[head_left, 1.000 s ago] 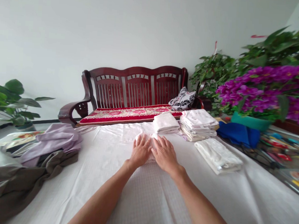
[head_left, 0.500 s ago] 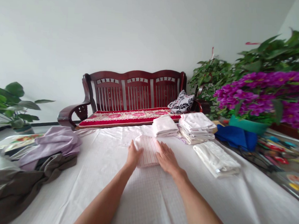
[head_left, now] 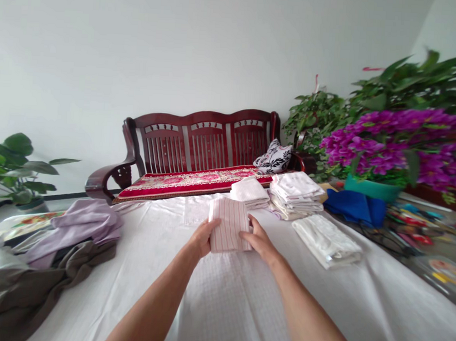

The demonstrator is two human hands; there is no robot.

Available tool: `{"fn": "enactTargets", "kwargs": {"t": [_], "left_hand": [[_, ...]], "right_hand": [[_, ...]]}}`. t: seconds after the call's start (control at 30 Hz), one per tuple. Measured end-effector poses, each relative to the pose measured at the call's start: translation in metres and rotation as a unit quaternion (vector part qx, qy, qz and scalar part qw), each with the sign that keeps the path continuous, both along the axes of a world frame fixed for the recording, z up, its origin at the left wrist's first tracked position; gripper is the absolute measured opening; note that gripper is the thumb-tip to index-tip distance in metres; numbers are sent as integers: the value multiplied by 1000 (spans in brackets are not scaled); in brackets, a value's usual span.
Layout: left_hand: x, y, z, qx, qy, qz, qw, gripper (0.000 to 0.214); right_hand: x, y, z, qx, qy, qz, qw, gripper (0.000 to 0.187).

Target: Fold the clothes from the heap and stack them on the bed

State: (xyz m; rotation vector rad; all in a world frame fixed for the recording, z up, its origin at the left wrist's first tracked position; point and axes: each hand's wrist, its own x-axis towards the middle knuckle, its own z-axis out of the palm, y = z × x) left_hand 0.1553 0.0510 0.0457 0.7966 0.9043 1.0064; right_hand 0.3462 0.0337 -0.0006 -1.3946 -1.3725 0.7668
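A folded cloth with pink and white stripes [head_left: 229, 224] is held up, tilted toward me, over the white-covered table [head_left: 220, 304]. My left hand [head_left: 204, 237] grips its left edge, thumb on the front face. On the opposite edge my right hand [head_left: 258, 239] is closed, its thumb in front and its fingers partly hidden behind the cloth. Just beyond it lies a folded white cloth [head_left: 250, 191]. To the right of that one is a stack of folded white garments [head_left: 294, 195]. Nearer on the right, a flat folded white garment [head_left: 327, 241] rests alone.
Loose lilac [head_left: 81, 226] and dark brown clothes [head_left: 23, 292] lie heaped at the left. Along the right edge are a blue cloth [head_left: 355, 206], a teal pot [head_left: 371, 189] of purple flowers and small clutter. A wooden bench [head_left: 206, 143] stands behind the table.
Both hands have gone from lying at the striped cloth's sides to gripping it. The cloth has been raised off the table and tipped up toward me.
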Motion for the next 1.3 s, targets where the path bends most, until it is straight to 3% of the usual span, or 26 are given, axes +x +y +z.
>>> {"fn": "enactTargets", "kwargs": {"t": [0.13, 0.23, 0.33, 0.5, 0.7, 0.9, 1.1, 1.2, 1.3], "left_hand": [[-7, 2, 10, -13, -61, -38, 997, 42], [-10, 2, 15, -17, -74, -54, 996, 51], [-13, -1, 17, -26, -91, -56, 994, 54], [-27, -7, 7, -32, -92, -38, 995, 48], [-56, -16, -14, -11, -16, -34, 999, 39], [-80, -17, -41, 68, 52, 131, 988, 49], [-77, -16, -50, 135, 119, 118, 976, 58], [-75, -17, -47, 145, 141, 112, 973, 57], [-74, -18, -44, 144, 146, 106, 973, 54]], "right_hand": [[-4, -7, 13, 14, 219, 81, 972, 59], [-7, -12, 23, -50, 308, 160, 937, 53], [-10, -16, 28, -124, 346, 182, 912, 51], [-22, -14, 28, -89, 332, 167, 924, 46], [-25, -2, 37, -82, 278, 94, 953, 42], [-4, 37, 79, -34, 226, -3, 974, 38], [27, 98, 118, -13, 172, -48, 984, 40], [46, 122, 117, -32, 111, -104, 988, 42], [62, 138, 105, -71, 37, -169, 982, 45]]}}
